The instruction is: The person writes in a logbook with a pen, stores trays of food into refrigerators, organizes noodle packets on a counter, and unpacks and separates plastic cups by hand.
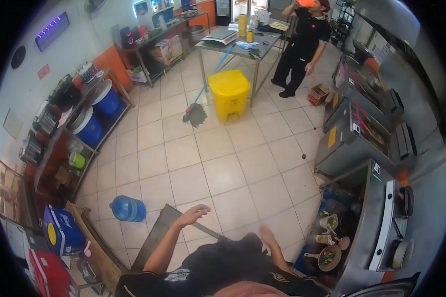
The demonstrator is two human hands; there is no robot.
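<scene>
My left hand (194, 216) is held out in front of my body above the floor, fingers stretched, with nothing in it. To its left, a blue water jug (128, 208) lies on its side on the tiles. Beneath my left forearm runs a flat grey metal surface (156, 232). My right hand (268, 235) hangs low on the other side of my body; motion smears its fingers, and no object shows in it. Nearest to it on the right is a low shelf holding a pan of food (329, 258).
A yellow pedal bin (229, 95) and a mop (195, 115) stand by a steel table (262, 49). Another person (307, 37) stands beyond. Fryers (354, 133) and a stove (389, 225) line the right; shelves with blue drums (87, 127) and coolers (64, 230) line the left.
</scene>
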